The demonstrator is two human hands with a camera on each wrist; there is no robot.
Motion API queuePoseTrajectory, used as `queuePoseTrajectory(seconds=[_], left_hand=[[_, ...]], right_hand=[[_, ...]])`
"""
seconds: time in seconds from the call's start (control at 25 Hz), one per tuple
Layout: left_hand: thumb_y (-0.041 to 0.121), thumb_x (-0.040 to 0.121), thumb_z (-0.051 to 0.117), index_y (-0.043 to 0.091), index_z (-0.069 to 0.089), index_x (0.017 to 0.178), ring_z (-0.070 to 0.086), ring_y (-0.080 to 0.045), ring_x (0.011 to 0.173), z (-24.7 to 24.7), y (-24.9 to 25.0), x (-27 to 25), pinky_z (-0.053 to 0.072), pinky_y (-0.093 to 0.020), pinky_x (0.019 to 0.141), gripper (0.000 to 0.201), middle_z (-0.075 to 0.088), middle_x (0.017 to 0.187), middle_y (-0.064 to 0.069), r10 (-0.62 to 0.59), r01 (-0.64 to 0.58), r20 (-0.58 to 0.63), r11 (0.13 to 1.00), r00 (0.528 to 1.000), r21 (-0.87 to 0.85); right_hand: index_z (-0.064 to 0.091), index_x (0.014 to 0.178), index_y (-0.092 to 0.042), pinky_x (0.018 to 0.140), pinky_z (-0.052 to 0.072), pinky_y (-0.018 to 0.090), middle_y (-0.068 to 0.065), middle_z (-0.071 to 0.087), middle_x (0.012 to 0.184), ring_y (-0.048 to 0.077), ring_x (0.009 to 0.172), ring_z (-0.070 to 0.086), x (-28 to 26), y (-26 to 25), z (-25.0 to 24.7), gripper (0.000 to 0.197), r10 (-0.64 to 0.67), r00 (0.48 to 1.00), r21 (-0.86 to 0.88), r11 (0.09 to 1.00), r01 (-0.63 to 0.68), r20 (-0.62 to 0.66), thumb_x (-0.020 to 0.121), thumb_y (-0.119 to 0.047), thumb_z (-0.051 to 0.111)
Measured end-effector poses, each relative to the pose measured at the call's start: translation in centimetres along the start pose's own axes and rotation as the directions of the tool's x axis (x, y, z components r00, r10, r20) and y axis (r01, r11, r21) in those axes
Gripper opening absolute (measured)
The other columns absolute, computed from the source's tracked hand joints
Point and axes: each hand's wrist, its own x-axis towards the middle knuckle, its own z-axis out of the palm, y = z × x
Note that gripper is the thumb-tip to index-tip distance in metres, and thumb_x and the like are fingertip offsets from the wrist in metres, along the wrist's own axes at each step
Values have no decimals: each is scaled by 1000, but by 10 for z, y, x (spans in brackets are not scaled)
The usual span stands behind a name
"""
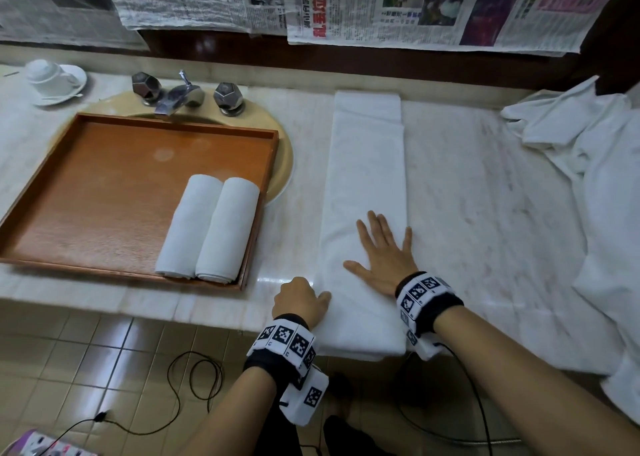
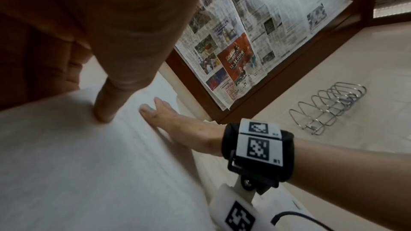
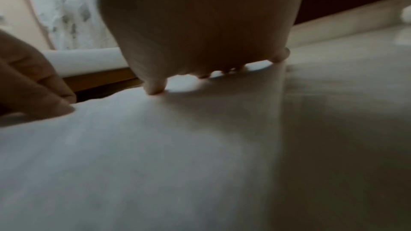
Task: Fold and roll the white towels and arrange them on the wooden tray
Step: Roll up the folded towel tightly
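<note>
A long folded white towel (image 1: 367, 164) (image 2: 89, 164) (image 3: 133, 147) lies as a strip from the back of the marble counter to its front edge and hangs over a little. My right hand (image 1: 381, 251) (image 2: 177, 126) (image 3: 200, 24) lies flat on its near part with the fingers spread. At the strip's left edge my left hand (image 1: 301, 299) (image 3: 33, 85) is curled, its thumb (image 2: 104, 111) pressing on top of the cloth. To the left sits the wooden tray (image 1: 104, 185), with two rolled white towels (image 1: 188, 227) (image 1: 227, 230) side by side at its front right.
Loose white towels (image 1: 588, 178) are heaped at the counter's right end. The tray lies over a sink with a chrome faucet (image 1: 180, 95). A cup on a saucer (image 1: 48, 78) stands at the back left. Cables (image 1: 194, 376) lie on the tiled floor below. A wire rack (image 2: 329, 108) shows in the left wrist view.
</note>
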Motion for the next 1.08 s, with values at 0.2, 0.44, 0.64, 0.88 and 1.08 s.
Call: queuePoseTrajectory(seconds=[0.2, 0.44, 0.64, 0.88, 1.08], left_hand=[[33, 92, 58, 11, 27, 142, 33, -32, 135, 0, 33, -9, 37, -41, 106, 63, 34, 147, -12, 189, -142, -216, 966, 958, 214], [48, 102, 13, 21, -24, 150, -32, -18, 142, 41, 24, 22, -10, -50, 118, 66, -36, 153, 3, 506, -464, -4, 794, 863, 393], [46, 102, 12, 14, -23, 149, -31, -20, 142, 30, 64, 27, -17, -48, 117, 66, -35, 153, -4, 305, -277, -104, 936, 947, 217], [40, 103, 13, 22, -19, 151, -27, -16, 144, -1, 65, 77, -17, -48, 116, 61, -30, 156, 6, 407, -381, -4, 859, 913, 343], [40, 104, 13, 19, -24, 149, -32, -23, 142, -9, 64, 82, -17, -58, 113, 62, -34, 155, 5, 471, -369, -67, 764, 879, 529]], right_hand=[[-16, 149, -43, 106, -23, 59, -2, -39, 151, 20, 141, -35, -2, 13, -2, 86, -5, 999, 91, 996, 1, 35, 84, -80, 27], [-12, 154, -17, 113, -9, 64, -4, -27, 158, 10, 145, -23, -4, 30, -8, 62, 91, 995, 108, 990, -94, 31, 105, -35, 23], [-18, 151, -12, 112, -12, 64, 0, -32, 156, 13, 144, -28, -5, 28, -8, 68, 153, 987, 96, 983, -158, 59, 104, -41, 21], [-20, 150, -11, 112, -11, 65, 0, -34, 155, 13, 144, -28, -5, 24, -11, 68, 195, 977, 49, 979, -200, 91, 104, -43, 19], [-20, 150, -11, 111, -12, 66, 0, -35, 155, 14, 144, -28, 0, 26, -15, 68, 201, 975, 51, 977, -206, 92, 104, -42, 19]])
